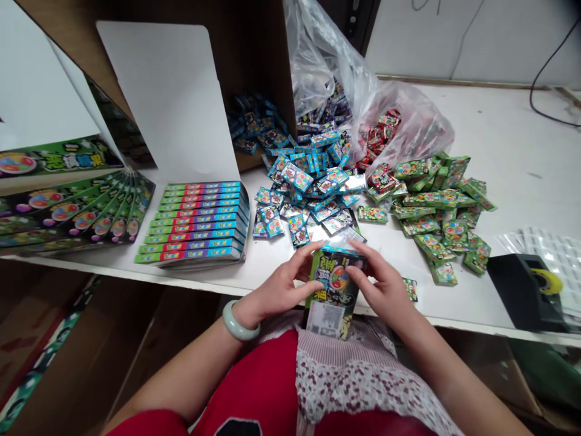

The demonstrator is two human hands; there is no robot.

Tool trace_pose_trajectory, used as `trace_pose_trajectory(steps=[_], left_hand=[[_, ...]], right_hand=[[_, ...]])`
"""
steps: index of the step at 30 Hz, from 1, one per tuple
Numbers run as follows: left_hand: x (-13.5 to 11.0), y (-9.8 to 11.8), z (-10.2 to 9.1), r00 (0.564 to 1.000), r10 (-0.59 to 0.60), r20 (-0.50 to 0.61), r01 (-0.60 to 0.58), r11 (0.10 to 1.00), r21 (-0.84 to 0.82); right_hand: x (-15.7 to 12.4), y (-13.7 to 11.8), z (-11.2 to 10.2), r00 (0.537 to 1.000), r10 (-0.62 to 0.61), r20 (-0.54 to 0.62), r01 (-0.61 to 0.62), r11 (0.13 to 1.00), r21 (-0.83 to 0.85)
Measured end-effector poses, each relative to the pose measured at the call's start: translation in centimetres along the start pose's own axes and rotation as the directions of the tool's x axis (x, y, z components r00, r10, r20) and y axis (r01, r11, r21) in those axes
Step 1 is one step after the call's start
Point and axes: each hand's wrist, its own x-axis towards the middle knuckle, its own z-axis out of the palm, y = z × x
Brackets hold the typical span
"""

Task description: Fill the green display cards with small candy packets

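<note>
**Green printed cardboard box (333, 306) gripped upright in both hands**

A white-topped work table (512, 145) is stretching across the view. At 12 o'clock, a clear plastic bag (318, 54) is spilling small blue foil-wrapped packets (295, 178), and a pinkish plastic bag (408, 121) is holding small red packets (381, 136). At 3 o'clock, small green packets (436, 212) are lying heaped, so plenty of loose stock is left. At 9 o'clock, a neat stack of slim blue-and-green boxes (195, 224) is sitting finished, with wider green display boxes (68, 206) fanned beyond it.

At 6 o'clock, over the table's near edge, the left hand (279, 284), wearing a pale jade bangle (240, 321), is curving its lightly spread fingers around the box's upper corner. The right hand (379, 284) is spreading its fingers (363, 259) across the front. No pinch is showing. Whether the box is filled, I cannot tell.
</note>
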Motion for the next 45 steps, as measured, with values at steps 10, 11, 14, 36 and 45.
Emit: trace_pose_trajectory(steps=[10,11,14,36,45], left_hand=[[0.0,-1.8,0.6,0.984,0.052,-0.170,-0.059,0.998,-0.031],[0.1,-1.8,0.7,0.979,0.047,-0.200,-0.054,0.998,-0.028],[0.5,-1.5,1.1,0.954,0.034,-0.297,-0.034,0.999,0.002],[2.0,-0.9,1.1,0.876,0.179,-0.448,-0.179,0.983,0.043],[2.5,-0.3,0.8,0.895,0.129,-0.428,-0.192,0.975,-0.108]], right_hand=[[-0.1,0.9,1.2,0.972,0.016,-0.233,0.026,0.984,0.175],[0.0,0.8,1.1,0.978,0.027,-0.207,0.016,0.980,0.200],[0.3,0.9,0.8,0.990,0.083,-0.110,-0.050,0.962,0.269],[1.3,0.8,-0.3,0.996,0.019,-0.088,0.000,0.977,0.211],[2.1,-0.5,-0.9,1.000,-0.007,0.011,0.004,0.974,0.226]])
